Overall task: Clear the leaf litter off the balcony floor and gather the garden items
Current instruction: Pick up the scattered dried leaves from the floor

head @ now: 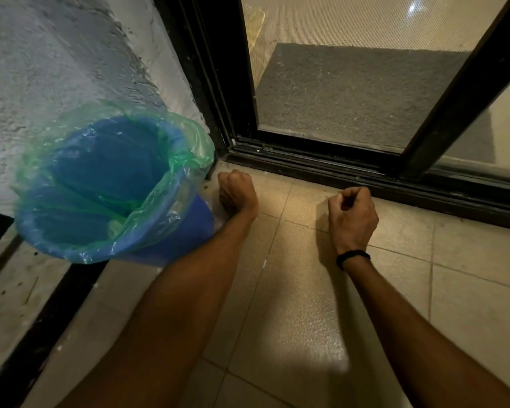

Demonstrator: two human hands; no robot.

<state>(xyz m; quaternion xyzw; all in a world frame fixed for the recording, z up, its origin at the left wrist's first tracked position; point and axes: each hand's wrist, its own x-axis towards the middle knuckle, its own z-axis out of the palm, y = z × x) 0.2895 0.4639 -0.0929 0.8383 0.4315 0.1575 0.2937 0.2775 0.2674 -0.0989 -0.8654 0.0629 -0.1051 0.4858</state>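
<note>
A blue bin [186,234] lined with a green plastic bag [189,148] stands on the tiled balcony floor [292,304], in the corner by the wall. My left hand [236,191] rests on the floor right beside the bin's base, with its fingers curled into a fist. Its palm side is hidden and nothing shows in it. My right hand [352,214], with a black band at the wrist, hovers low over the tiles near the door track, fingers curled against the thumb, nothing visible between them. A few small green specks [205,187] lie in the corner.
A black sliding-door frame and track [321,169] run along the far edge of the floor, with a mesh screen above. A rough white wall [56,69] rises at the left. A dark raised strip [56,313] borders the tiles, with tiny litter bits [31,290] beyond it.
</note>
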